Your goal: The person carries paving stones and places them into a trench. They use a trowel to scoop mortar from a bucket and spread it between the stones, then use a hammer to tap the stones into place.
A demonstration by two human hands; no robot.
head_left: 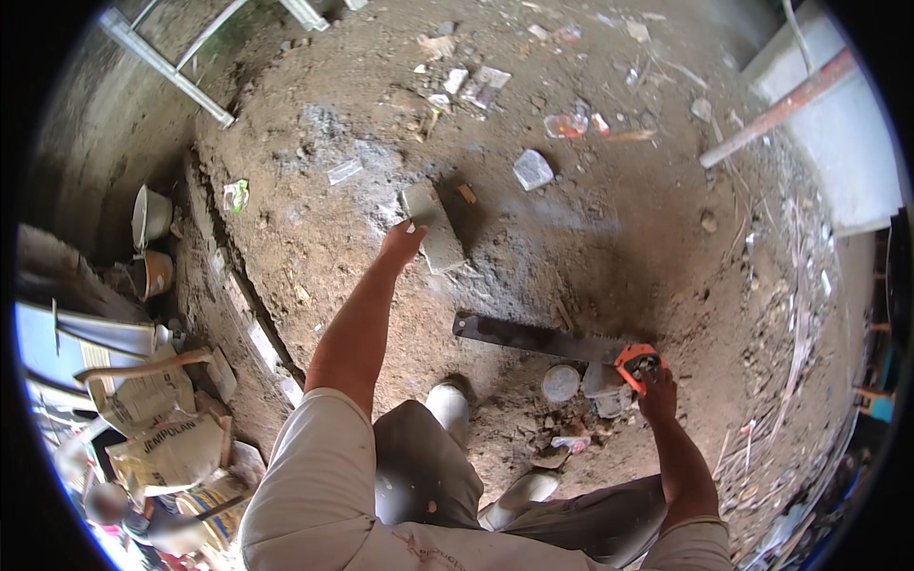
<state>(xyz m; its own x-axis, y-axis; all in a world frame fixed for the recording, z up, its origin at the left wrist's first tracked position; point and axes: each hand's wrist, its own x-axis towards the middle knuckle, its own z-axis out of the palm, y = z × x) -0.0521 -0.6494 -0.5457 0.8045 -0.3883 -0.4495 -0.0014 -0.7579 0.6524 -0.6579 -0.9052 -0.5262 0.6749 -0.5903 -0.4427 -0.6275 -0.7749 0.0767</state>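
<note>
My left hand (404, 244) grips the left side of a grey concrete block (438, 236), which casts a shadow on the dirt to its right. The fingers are partly hidden by the block. Out to the right, my right hand (657, 394) is closed round the orange handle of a handsaw (533, 337). The saw's long dark blade points left, below the block and apart from it. Beneath the handle end sit a round pale lump (561, 383) and some grey chunks (607, 390).
A pale broken block (533, 170) and scattered litter lie farther off on the dirt. Buckets (152, 217) stand along the left wall, above paper sacks (171, 452) and a wooden-handled tool (143, 364). A reddish pole (776, 111) leans at the far right. My boots (449, 409) are just below the saw.
</note>
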